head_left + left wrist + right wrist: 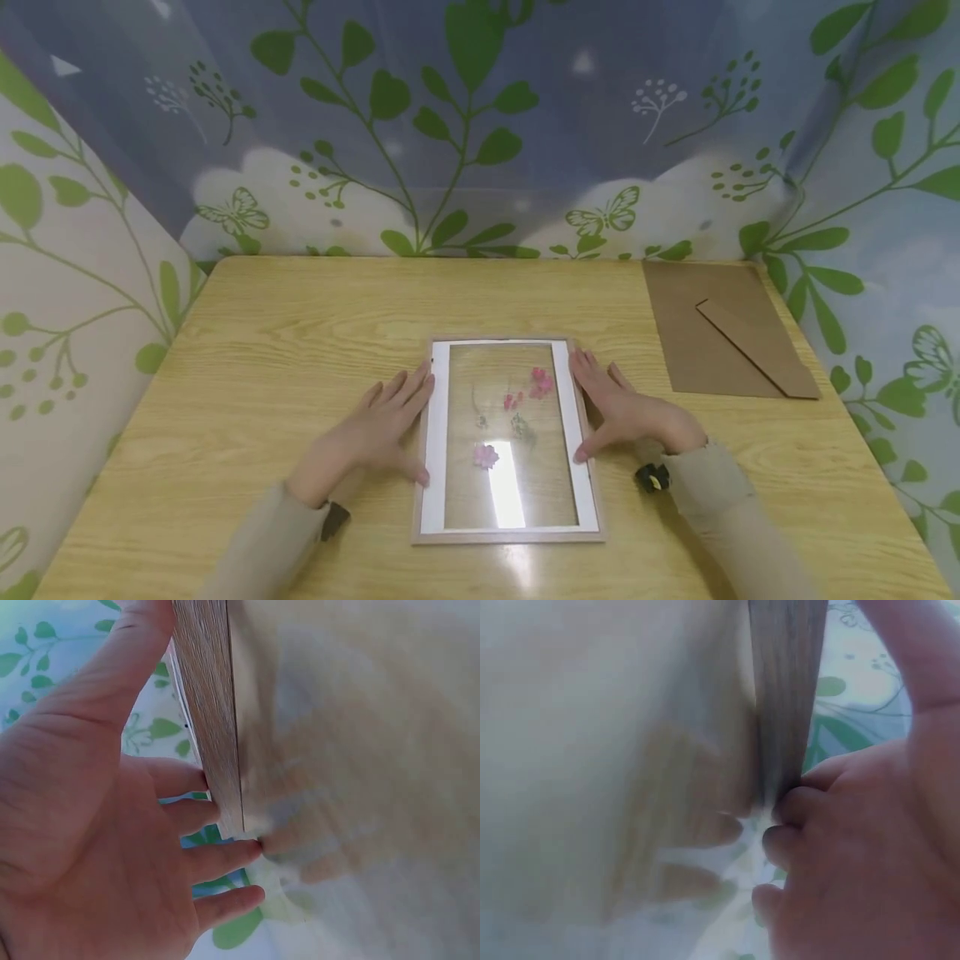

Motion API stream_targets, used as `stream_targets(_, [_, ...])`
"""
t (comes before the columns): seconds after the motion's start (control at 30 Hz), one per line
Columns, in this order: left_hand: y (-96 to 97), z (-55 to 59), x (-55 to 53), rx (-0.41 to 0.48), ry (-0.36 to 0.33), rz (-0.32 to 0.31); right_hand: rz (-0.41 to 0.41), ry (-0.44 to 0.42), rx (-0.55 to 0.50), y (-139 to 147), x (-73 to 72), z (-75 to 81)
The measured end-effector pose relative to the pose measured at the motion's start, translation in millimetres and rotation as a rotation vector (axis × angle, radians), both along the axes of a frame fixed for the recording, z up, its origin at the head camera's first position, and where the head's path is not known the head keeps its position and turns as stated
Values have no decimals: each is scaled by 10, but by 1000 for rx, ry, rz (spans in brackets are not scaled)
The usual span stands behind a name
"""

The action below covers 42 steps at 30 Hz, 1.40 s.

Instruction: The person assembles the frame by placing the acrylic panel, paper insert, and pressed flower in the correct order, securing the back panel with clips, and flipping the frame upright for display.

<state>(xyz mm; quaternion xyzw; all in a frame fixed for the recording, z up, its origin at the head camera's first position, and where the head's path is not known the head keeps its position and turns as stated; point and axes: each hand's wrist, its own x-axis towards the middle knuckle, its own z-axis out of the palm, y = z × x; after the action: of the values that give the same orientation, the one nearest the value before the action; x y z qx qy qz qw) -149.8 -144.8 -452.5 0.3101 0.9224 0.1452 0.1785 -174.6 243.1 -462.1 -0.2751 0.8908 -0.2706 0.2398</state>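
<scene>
A wooden picture frame (pixel 417 500) lies flat on the table, a white border inside its rim around a clear pane (pixel 465 492). Pressed pink flowers (pixel 542 382) and green sprigs (pixel 519 427) show within the pane. Along the left side of the frame, my left hand (pixel 375 433) rests its spread fingertips and thumb. My right hand (pixel 622 412) does the same on the right side, thumb lower down. The left wrist view gives the frame's wood-grain side (pixel 210 697) beside nearly straight fingers (pixel 225 862). In the right wrist view, fingertips (pixel 784 844) meet the frame's side (pixel 787 690).
At the table's back right lies a brown backing board (pixel 697 350) with a folding stand strip (pixel 757 346) on it. The wood-grain table (pixel 300 333) backs onto a leaf-patterned curtain (pixel 420 167). Light reflects off the pane's lower part.
</scene>
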Motion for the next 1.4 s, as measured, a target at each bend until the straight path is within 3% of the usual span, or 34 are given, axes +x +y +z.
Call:
stream_targets(0.37, [107, 62, -645, -64, -97, 12, -71, -94, -39, 101, -558, -31])
stream_targets(0.67, [70, -2, -995, 28, -183, 41, -125, -122, -17, 105, -835, -29])
stream_targets(0.83, [19, -20, -1095, 99, -202, 50, -108, -102, -13, 75, -960, -13])
stream_targets(1.0, [3, 9, -1105, 105, -229, 66, -106, -108, -35, 147, -1025, 114])
stream_targets(1.1, [4, 14, -1108, 102, -242, 68, -190, -98, -102, 343, -1009, 273])
stream_targets(1.17, [2, 4, -1106, 106, -246, 71, -250, -24, -132, 534, -991, 371])
stream_targets(1.3, [3, -6, -1109, 117, -244, 79, -421, 137, -110, 973, -891, 520])
stream_targets(1.4, [-1, -4, -1105, 118, -243, 86, -539, 161, -73, 1267, -774, 558])
